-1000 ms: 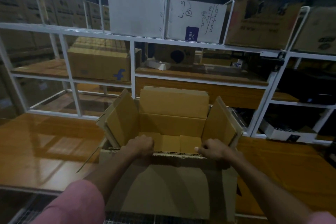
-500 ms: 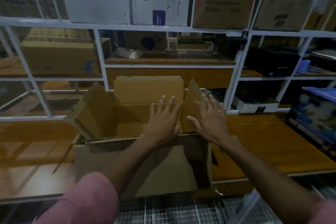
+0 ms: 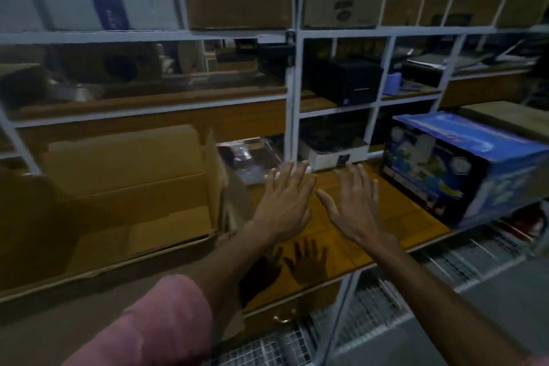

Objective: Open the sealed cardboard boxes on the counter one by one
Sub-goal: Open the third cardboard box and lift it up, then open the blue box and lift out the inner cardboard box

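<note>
**Empty hands between an opened box and a printed one**

The left hand (image 3: 285, 202) and right hand (image 3: 353, 205) hover flat, fingers spread, holding nothing, above the bare worktop (image 3: 386, 226). Just left of them stands the cardboard box (image 3: 124, 202), flaps already up. Well to the right sits a blue printed box (image 3: 463, 166), apparently still closed; its stiff card probably suits a two-handed grip on opposite sides. Its weight cannot be told.
</note>
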